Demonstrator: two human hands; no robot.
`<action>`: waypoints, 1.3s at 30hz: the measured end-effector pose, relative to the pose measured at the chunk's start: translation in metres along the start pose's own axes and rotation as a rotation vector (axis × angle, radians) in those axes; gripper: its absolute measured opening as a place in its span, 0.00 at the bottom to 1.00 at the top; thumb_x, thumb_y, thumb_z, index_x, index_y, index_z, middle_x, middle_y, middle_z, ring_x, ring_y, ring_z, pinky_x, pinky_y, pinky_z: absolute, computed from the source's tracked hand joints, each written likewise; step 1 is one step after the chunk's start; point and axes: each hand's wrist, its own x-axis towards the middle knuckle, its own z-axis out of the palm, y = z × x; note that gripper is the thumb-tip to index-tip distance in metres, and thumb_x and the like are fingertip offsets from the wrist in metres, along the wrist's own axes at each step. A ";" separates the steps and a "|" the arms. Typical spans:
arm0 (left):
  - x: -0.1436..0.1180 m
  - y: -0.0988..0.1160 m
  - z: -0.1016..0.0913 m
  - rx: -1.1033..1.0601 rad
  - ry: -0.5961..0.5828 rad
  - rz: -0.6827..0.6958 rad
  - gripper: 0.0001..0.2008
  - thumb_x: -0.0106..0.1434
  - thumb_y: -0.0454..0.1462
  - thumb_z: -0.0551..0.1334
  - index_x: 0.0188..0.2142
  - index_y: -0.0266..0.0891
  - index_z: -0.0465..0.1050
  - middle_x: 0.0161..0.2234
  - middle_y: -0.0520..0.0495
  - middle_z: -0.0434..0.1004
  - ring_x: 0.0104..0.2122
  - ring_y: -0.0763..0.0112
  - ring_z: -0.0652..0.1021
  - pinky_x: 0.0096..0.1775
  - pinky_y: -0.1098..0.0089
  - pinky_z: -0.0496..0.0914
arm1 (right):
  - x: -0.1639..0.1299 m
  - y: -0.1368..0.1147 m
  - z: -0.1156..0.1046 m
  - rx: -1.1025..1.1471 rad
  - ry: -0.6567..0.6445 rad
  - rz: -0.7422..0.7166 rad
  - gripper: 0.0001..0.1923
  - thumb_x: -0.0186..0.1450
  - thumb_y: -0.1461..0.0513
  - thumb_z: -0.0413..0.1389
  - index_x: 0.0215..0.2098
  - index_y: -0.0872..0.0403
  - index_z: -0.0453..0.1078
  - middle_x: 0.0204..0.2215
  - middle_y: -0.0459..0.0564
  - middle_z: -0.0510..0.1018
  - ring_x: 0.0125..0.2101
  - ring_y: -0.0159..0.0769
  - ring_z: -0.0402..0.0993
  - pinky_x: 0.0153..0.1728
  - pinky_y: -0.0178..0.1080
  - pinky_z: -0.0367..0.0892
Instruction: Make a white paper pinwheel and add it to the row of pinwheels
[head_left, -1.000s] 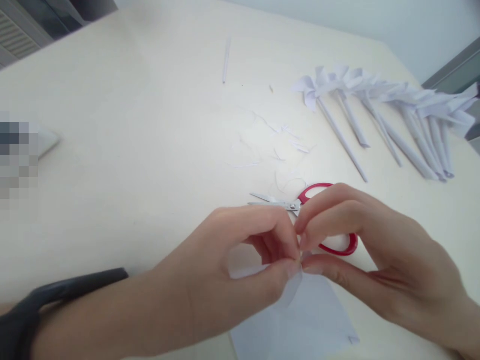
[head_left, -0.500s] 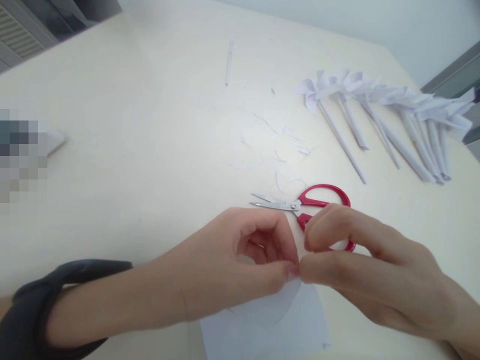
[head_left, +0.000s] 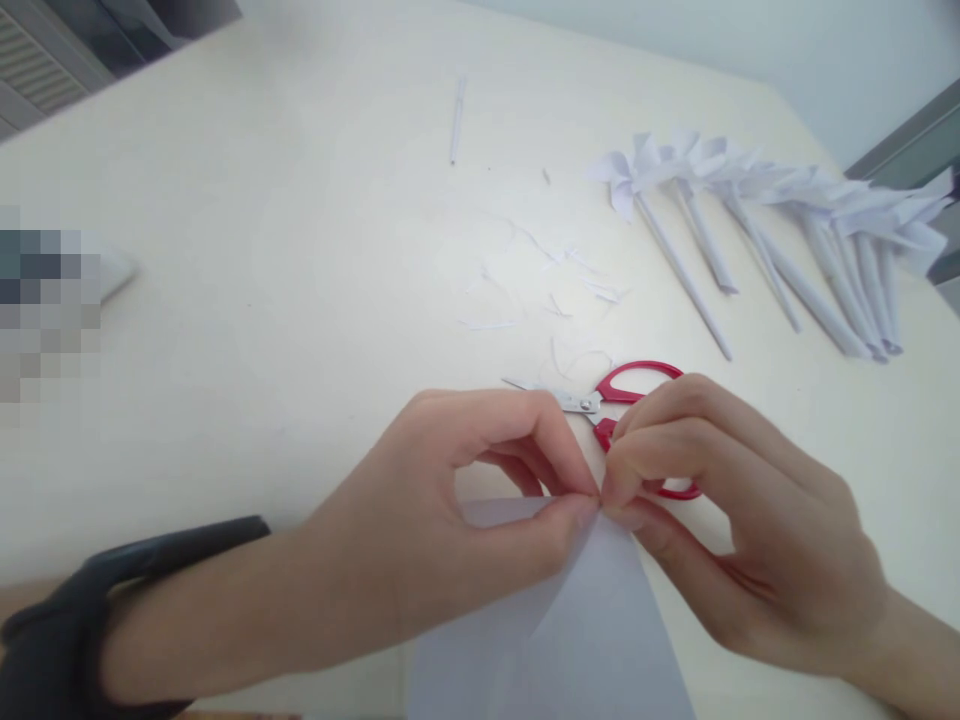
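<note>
A sheet of white paper runs from my fingertips to the bottom edge of the view. My left hand pinches its top corner between thumb and forefinger, a folded edge slanting down from there. My right hand is closed at the same corner, its thumb and fingers pressed together on the paper and touching the left fingertips. Just beyond both hands lie scissors with red handles, blades pointing left, partly covered by my hands.
Several white paper pinwheels on rolled paper sticks lie in a row at the far right. Thin paper scraps are scattered past the scissors. A slim pen-like stick lies farther back on the pale table. A pixelated object is at the left.
My right hand has closed from parted fingers to a pinch at the paper's corner. The paper has come up with the left fingertips, and more of it now shows below the hands.
</note>
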 end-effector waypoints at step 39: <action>-0.005 0.001 -0.005 0.231 0.099 0.105 0.05 0.58 0.30 0.61 0.29 0.40 0.75 0.29 0.57 0.79 0.30 0.78 0.78 0.36 0.80 0.71 | 0.001 0.003 -0.002 0.297 0.055 0.183 0.09 0.55 0.71 0.60 0.33 0.54 0.70 0.28 0.47 0.71 0.30 0.32 0.68 0.28 0.39 0.66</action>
